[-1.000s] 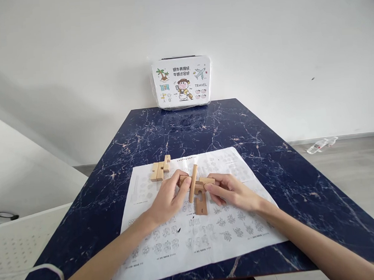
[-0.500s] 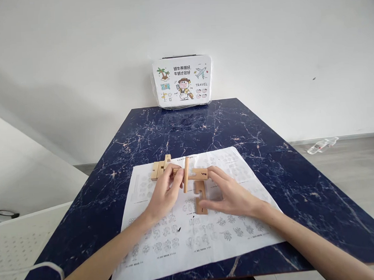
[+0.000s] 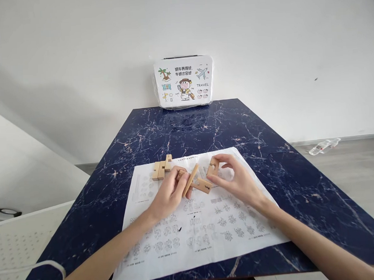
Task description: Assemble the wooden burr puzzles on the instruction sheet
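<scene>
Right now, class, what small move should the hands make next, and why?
Probably bring the notched block in the right hand against the crossed blocks in the left hand to compare notches: each hand has a firm-looking hold, and the right hand's block is not fitted to the others.

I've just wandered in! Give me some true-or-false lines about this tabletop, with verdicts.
1. The left hand holds crossed wooden pieces. True.
2. The right hand holds a pen. False: the right hand holds a notched wooden piece.
3. A printed sheet lies on the table. True.
4. The white case lies at the near edge. False: the white case stands at the far end.
</scene>
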`<state>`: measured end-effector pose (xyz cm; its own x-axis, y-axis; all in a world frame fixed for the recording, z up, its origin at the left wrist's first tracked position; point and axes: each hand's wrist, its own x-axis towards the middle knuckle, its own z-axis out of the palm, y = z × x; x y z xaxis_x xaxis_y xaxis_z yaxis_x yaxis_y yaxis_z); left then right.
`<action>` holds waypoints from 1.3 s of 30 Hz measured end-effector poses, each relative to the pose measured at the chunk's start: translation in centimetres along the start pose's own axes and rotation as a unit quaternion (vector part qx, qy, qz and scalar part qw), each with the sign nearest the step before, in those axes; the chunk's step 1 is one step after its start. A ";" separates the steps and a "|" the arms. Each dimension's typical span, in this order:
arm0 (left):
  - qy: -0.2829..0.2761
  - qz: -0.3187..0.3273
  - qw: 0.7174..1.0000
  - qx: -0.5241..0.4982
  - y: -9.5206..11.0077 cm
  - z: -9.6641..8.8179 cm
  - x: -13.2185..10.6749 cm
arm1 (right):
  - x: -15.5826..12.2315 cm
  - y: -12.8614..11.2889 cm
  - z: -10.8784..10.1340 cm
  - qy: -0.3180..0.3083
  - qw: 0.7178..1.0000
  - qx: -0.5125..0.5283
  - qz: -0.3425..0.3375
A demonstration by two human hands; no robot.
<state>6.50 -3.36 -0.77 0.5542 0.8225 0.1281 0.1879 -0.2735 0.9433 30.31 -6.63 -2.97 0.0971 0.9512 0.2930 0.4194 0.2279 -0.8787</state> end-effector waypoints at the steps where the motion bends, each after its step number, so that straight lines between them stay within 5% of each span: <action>1: -0.007 0.005 1.000 0.016 0.0 0.1 -0.1 | 0.1 -0.2 -0.3 -0.010 0.998 0.052 0.026; 5: -0.017 0.017 0.998 0.059 -0.2 0.4 -0.3 | 0.1 -0.7 -0.7 -0.067 0.974 0.206 0.061; 13: -0.016 0.033 0.993 0.108 -0.5 0.4 -0.3 | -0.3 -1.1 0.2 -0.172 0.925 0.337 0.037; 24: -0.020 0.049 0.982 0.184 -0.8 0.3 -0.6 | -0.3 -0.8 0.1 -0.214 0.916 0.338 0.036; 39: -0.043 0.093 0.974 0.204 -1.2 0.5 -1.0 | -1.2 -1.1 1.0 -0.224 0.953 0.201 -0.039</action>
<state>6.16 -4.09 -2.20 0.6714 0.7003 0.2423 0.3750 -0.6031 0.7041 28.82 -7.84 -2.69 -0.3535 0.9011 0.2512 0.0223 0.2766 -0.9607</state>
